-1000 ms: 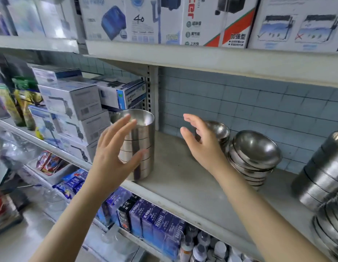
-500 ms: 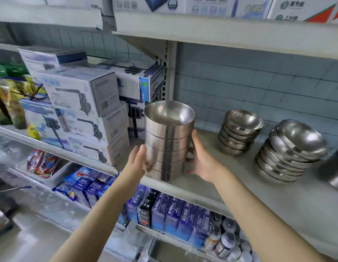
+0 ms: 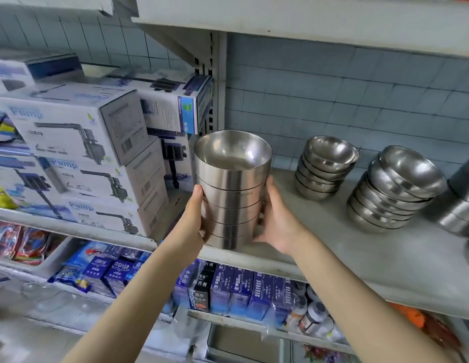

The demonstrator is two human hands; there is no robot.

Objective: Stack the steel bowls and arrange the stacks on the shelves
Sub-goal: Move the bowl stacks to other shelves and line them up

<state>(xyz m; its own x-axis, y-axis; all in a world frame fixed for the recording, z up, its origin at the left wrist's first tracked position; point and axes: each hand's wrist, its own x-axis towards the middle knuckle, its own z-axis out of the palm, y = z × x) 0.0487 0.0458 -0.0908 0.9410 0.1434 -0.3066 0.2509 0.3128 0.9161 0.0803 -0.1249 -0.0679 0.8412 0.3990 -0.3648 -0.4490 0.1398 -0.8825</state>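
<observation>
Right now, in the head view, a tall stack of straight-sided steel bowls (image 3: 232,189) sits dead centre, at the front lip of the middle shelf (image 3: 333,247). The left hand (image 3: 195,218) clasps it from 9 o'clock and the right hand (image 3: 278,221) from 3 o'clock. Each grip is partly closed, with palm and fingers curled round the lower bowls. Whether the base touches the shelf or hangs just above it, I cannot tell.

Off at 3 o'clock, two leaning stacks of round bowls (image 3: 327,166) (image 3: 401,187) stand near the tiled back wall, apart from each other. A further steel stack (image 3: 461,203) is cut off by the frame edge. At 9 o'clock, pump boxes (image 3: 78,142) fill the neighbouring bay.

The stacking looks largely done, since no loose bowls show. What seems left is arranging: this stack needs a settled spot further back on the shelf, and the tilted round stacks could use straightening.
</observation>
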